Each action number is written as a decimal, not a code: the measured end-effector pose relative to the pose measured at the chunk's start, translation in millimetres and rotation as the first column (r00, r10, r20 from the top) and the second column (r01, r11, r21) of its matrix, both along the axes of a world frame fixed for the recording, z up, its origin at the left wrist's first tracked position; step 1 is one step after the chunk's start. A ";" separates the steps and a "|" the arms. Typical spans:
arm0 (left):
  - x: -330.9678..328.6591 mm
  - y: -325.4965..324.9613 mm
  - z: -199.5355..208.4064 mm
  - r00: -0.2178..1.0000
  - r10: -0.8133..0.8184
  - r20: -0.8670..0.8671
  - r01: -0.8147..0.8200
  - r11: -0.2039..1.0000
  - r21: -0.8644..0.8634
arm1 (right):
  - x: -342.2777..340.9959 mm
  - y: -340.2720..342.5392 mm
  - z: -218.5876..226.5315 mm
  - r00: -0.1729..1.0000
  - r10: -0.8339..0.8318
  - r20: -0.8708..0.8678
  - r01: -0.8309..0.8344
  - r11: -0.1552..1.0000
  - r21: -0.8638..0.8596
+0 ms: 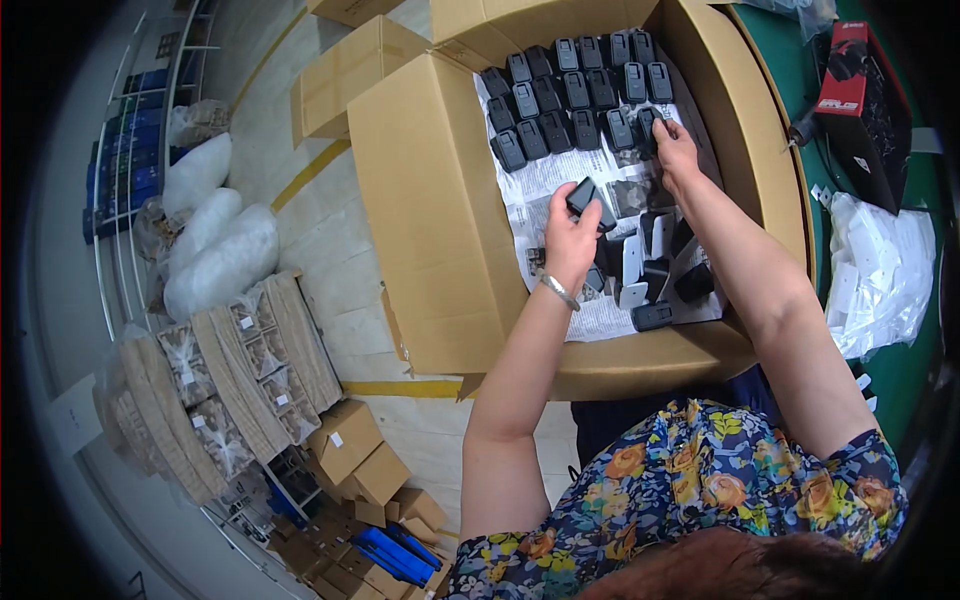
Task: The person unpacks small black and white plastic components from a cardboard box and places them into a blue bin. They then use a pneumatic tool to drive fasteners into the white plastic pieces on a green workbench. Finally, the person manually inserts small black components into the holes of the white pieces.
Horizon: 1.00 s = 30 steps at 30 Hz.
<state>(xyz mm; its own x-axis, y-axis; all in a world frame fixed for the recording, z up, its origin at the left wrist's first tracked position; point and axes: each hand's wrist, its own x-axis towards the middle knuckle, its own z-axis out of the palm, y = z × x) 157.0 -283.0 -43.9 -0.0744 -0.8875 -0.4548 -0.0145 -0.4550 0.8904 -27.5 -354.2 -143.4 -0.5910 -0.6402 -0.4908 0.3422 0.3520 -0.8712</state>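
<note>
A large open cardboard box (430,220) stands before me, with newspaper (545,190) spread inside. Several small black plastic devices (577,90) stand in rows on the paper toward the far side. My left hand (573,235), a bracelet at its wrist, is closed around a black device (582,194) above the paper. At the right end of the nearest row, my right hand (675,150) grips another black device (648,128). Between my forearms lie loose black devices (652,317) and white flat pieces (632,260) in a jumble.
Right of the box, a green tabletop (925,270) bears a red and black box (850,85) and a clear bag of white parts (875,260). Cardboard cartons (360,75) stand on the floor at the far left. Wrapped stacked goods (230,370) and white plastic bundles (220,250) are further left.
</note>
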 end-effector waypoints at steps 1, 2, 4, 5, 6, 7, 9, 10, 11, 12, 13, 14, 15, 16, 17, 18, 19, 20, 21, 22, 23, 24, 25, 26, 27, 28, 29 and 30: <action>-2.5 -3.8 -3.9 1.000 -0.006 0.026 0.006 1.000 -0.010 | 1.3 -3.8 -1.5 0.997 0.019 -0.068 -0.019 1.000 0.010; -4.8 -6.3 -8.0 0.999 -0.013 0.051 0.014 1.000 -0.020 | 2.3 -6.9 -3.0 0.990 0.039 -0.136 -0.036 0.999 0.021; -7.5 -8.7 -13.6 0.997 0.002 0.073 0.001 0.999 -0.042 | -1.7 -11.6 -13.9 0.939 0.088 -0.333 -0.078 0.996 0.045; -8.1 -10.0 -16.0 0.996 0.001 0.088 0.003 0.999 -0.042 | -4.8 -12.9 -19.2 0.898 0.113 -0.426 -0.097 0.993 0.061; -8.6 -12.1 -16.6 0.995 -0.001 0.105 0.006 0.999 -0.045 | -8.7 -13.5 -23.2 0.867 0.150 -0.474 -0.123 0.988 0.088; -8.8 -13.4 -17.1 0.995 -0.006 0.100 0.009 1.000 -0.028 | -13.5 -13.1 -27.1 0.833 0.187 -0.520 -0.148 0.982 0.117; -8.7 -15.2 -17.2 0.996 -0.013 0.093 0.013 1.000 0.004 | -17.5 -14.1 -29.3 0.841 0.216 -0.496 -0.169 0.976 0.138; -8.9 -15.5 -19.4 0.997 -0.012 0.077 0.012 1.000 -0.006 | -17.4 -14.5 -27.5 0.881 0.206 -0.425 -0.166 0.978 0.129; -9.2 -15.2 -23.5 0.998 -0.010 0.061 0.011 1.000 -0.016 | -16.8 -14.8 -25.9 0.916 0.195 -0.352 -0.163 0.979 0.120; -9.8 -16.2 -25.2 0.999 -0.012 0.048 0.013 1.000 -0.025 | -14.9 -15.3 -25.0 0.902 0.197 -0.384 -0.166 0.980 0.113; -11.0 -17.9 -26.8 0.999 -0.008 0.038 0.009 0.999 -0.032 | -12.7 -15.9 -24.4 0.888 0.198 -0.416 -0.169 0.980 0.107; -12.3 -20.0 -28.3 1.000 -0.005 0.028 0.007 0.999 -0.038 | -10.2 -16.1 -23.8 0.872 0.199 -0.447 -0.171 0.980 0.101; -13.3 -20.7 -28.7 1.000 0.003 0.018 -0.002 0.999 -0.041 | -7.2 -13.6 -19.2 0.853 0.210 -0.478 -0.191 0.977 0.089; -14.4 -22.7 -29.3 1.000 -0.016 0.007 0.017 0.999 -0.048 | -6.0 -12.1 -14.2 0.792 0.251 -0.556 -0.209 0.968 0.139; -16.2 -26.6 -30.0 0.999 -0.037 -0.004 0.037 0.998 -0.055 | -5.5 -10.9 -9.0 0.723 0.292 -0.626 -0.221 0.956 0.190; -19.6 -31.4 -30.6 0.998 -0.057 -0.020 0.056 0.996 -0.065 | -6.5 -9.5 0.4 0.642 0.332 -0.691 -0.227 0.943 0.242; -26.4 -35.4 -41.8 0.998 -0.036 -0.059 0.022 0.976 -0.216 | -5.2 -7.6 20.3 0.712 0.406 -0.572 -0.291 0.913 0.286; -35.1 -43.8 -53.4 0.998 -0.056 0.034 0.063 0.959 -0.277 | -6.5 -4.8 10.1 0.766 0.281 -0.578 -0.224 0.960 0.170; -47.7 -56.4 -61.3 0.989 -0.082 0.126 0.121 0.933 -0.338 | -12.1 -0.3 -5.8 0.810 0.140 -0.570 -0.136 0.989 0.049; -57.2 -66.4 -55.6 0.971 -0.098 0.219 0.179 0.903 -0.391 | -15.4 1.8 -10.0 0.839 -0.001 -0.544 -0.045 0.996 -0.071; -69.3 -72.6 -49.5 0.916 -0.080 0.393 0.252 0.877 -0.409 | -18.5 10.3 -13.8 0.898 -0.084 -0.433 0.048 0.995 -0.093; -84.4 -79.3 -27.8 0.833 -0.047 0.551 0.321 0.853 -0.412 | -17.7 20.7 -9.0 0.937 -0.113 -0.329 0.092 0.993 -0.078; -98.4 -86.4 -23.5 0.837 -0.051 0.545 0.297 0.879 -0.373 | -15.3 32.4 0.3 0.964 -0.145 -0.223 0.135 0.989 -0.060; -111.2 -92.8 -24.1 0.804 -0.063 0.591 0.338 0.867 -0.367 | -11.4 44.0 9.7 0.977 -0.180 -0.115 0.177 0.983 -0.038; -123.1 -96.6 -19.9 0.761 -0.096 0.641 0.388 0.859 -0.333 | -5.1 54.4 20.0 0.976 -0.193 -0.103 0.192 0.981 -0.016; -135.3 -99.8 -17.7 0.713 -0.132 0.689 0.442 0.847 -0.296 | -0.4 64.6 27.1 0.973 -0.212 -0.090 0.213 0.977 0.006; -145.6 -103.4 -21.6 0.666 -0.136 0.734 0.489 0.822 -0.291 | 2.6 74.8 28.0 0.981 -0.178 -0.078 0.182 0.982 0.044; -151.5 -107.0 -24.5 0.604 -0.152 0.783 0.523 0.816 -0.245 | 6.0 84.3 33.1 0.993 -0.116 -0.003 0.116 0.992 0.055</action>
